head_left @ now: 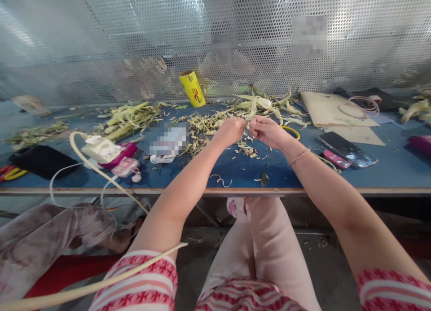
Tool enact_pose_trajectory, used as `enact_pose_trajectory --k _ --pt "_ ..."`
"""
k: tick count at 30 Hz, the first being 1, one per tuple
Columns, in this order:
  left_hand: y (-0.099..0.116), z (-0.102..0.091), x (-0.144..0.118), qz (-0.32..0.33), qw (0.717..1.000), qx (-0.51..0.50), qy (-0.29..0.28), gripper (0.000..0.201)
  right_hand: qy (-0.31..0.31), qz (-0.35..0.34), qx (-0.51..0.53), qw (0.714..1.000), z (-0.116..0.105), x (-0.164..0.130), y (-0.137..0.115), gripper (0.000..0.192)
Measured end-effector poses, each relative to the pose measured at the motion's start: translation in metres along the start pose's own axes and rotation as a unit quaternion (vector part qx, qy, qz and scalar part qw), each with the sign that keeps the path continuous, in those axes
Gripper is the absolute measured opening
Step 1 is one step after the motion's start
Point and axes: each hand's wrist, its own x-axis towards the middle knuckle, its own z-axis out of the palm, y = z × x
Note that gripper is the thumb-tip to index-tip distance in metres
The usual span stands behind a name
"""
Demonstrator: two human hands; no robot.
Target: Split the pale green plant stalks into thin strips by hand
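My left hand (231,129) and my right hand (266,129) meet over the middle of the blue table, fingertips almost touching. Both have their fingers closed in a pinch. Whatever lies between the fingertips is too small to make out. Just behind them, a pale husk-like leaf (253,107) rises from a heap of dry plant scraps (208,122). More long pale leaves (286,105) spread behind my right hand. A yellow loop (293,131) shows partly from behind my right wrist. Small trimmings (247,148) lie below the hands.
A perforated metal panel (141,37) closes the back. A yellow cardboard tube (192,89) leans there. Left are leafy stalks (126,118), a power bank (168,140), a black pouch (43,160) and cables. Right are a phone (346,148) and brown paper (332,110). Someone's leg (57,230) is at left.
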Motion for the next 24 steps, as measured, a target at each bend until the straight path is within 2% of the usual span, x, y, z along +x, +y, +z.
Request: enact_pose_trajectory --k 4,9,15,24 --pt "0.002 -0.001 0.000 -0.001 1.000 -0.018 -0.009 0.035 -0.032 -0.009 -0.001 0.999 0.000 -0.002 -0.002 0.038" --pt "0.008 -0.003 -0.001 -0.018 0.997 -0.078 0.008 0.035 -0.027 0.001 0.006 1.000 0.002 -0.005 -0.009 0.034" --pt "0.011 -0.003 0.001 -0.103 0.977 -0.183 0.042 0.044 0.074 -0.009 -0.008 0.997 -0.003 -0.002 -0.007 0.032" --pt "0.019 -0.008 0.001 -0.164 0.945 -0.276 0.059 0.044 0.158 -0.033 -0.012 0.987 -0.007 -0.001 -0.005 0.032"
